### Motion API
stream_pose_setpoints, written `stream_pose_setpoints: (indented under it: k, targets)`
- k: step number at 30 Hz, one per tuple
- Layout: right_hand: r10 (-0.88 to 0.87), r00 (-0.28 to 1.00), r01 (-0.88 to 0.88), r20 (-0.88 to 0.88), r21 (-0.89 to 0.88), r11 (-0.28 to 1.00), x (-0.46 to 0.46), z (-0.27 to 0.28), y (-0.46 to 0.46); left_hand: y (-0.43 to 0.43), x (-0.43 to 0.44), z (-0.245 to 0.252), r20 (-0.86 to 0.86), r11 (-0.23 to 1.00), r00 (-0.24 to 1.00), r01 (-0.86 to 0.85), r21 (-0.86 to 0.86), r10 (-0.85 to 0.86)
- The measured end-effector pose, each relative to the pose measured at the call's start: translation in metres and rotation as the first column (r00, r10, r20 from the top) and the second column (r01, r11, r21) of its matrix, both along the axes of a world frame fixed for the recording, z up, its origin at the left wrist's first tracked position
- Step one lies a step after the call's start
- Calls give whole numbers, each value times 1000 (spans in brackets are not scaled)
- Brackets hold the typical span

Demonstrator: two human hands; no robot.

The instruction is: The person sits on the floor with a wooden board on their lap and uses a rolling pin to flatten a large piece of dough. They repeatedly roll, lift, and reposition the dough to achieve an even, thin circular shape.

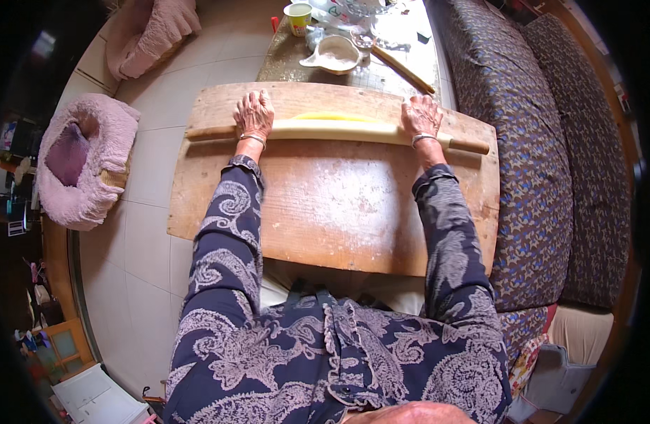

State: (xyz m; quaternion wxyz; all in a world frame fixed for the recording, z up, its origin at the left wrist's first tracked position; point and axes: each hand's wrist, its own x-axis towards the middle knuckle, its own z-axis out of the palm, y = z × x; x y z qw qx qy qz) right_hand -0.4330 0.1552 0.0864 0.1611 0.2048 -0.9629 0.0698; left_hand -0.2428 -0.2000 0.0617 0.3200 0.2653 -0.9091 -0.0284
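Note:
A long wooden rolling pin (469,146) lies across the far part of a wooden board (325,212). Pale yellow dough (335,131) is wrapped around its middle, and a brighter yellow strip of dough (338,116) shows just behind the roll. My left hand (254,114), fingers curled, is on the pin near the left end of the wrapped dough. Toward the other end, my right hand (423,115) is closed over the dough-covered pin in the same way. Both palms and the parts of the pin under them are hidden. Whitish powder marks the board's surface.
Beyond the board, a table (282,55) holds a spouted bowl (336,54) of pale powder, a shorter wooden stick (404,69), a yellow cup (299,21) and plastic bags. A patterned sofa (526,159) runs along the right. Pink plush seats (86,159) stand on the tiled floor at left.

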Motion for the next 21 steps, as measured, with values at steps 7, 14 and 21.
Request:
stream_pose_setpoints:
  k: [7,14,21]
  targets:
    - [210,975,-213,67,45,976,42,-16,47,28,54,-18,123,991,984,133,-20,-130]
    - [478,847,-489,-232,12,872,95,-27,123,55,138,-18,235,954,954,231,-190,-184]
    - [488,843,-496,-226,28,868,71,-33,119,56,147,-25,176,957,976,172,-235,-132]
